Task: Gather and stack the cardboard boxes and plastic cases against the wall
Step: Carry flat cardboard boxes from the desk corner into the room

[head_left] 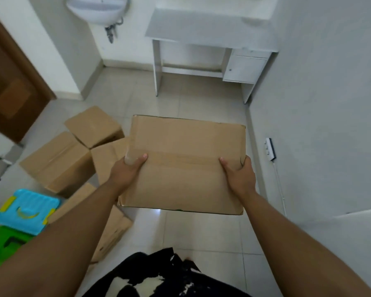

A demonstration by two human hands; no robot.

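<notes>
I hold a brown cardboard box (184,159) up above the tiled floor, near the grey wall (319,103) on the right. My left hand (128,171) grips its left side with the thumb on top. My right hand (240,174) grips the right side the same way. Several other cardboard boxes lie on the floor at the left: one at the back (93,126), one beside it (56,161), one partly behind the held box (107,159), and one under my left arm (114,230). A blue plastic case (27,211) and a green plastic case (5,245) sit at the far left.
A white desk (210,35) with a small cabinet stands against the far wall. A wall sink (99,9) hangs at the back left, a brown door (11,82) is at the left. A white power strip (270,148) with its cable hangs on the right wall.
</notes>
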